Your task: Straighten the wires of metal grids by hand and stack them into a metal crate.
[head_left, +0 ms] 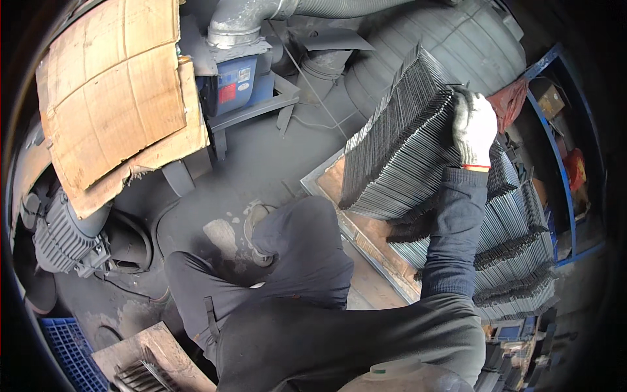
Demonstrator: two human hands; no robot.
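Note:
My right hand (475, 127), in a white knitted glove with a red-edged cuff, reaches out to the upper right end of a tall stack of thin dark metal plates (398, 140). Its fingers curl closed at the stack's edge, where a short dark plate edge (460, 85) sticks out above them. How many plates they hold is hidden. More stacks of thin grey plates (503, 261) stand below and behind my right forearm. The plates sit on a wooden board with a metal rim (317, 178). My left hand is not in view.
Cardboard sheets (117, 98) cover something at upper left, beside a blue machine (232, 85) with a grey duct (241, 19). A finned motor (68, 235) sits at left. A large grey drum (450, 46) and a blue rack (568, 176) stand beyond the plates. Lower left is a blue crate (68, 346).

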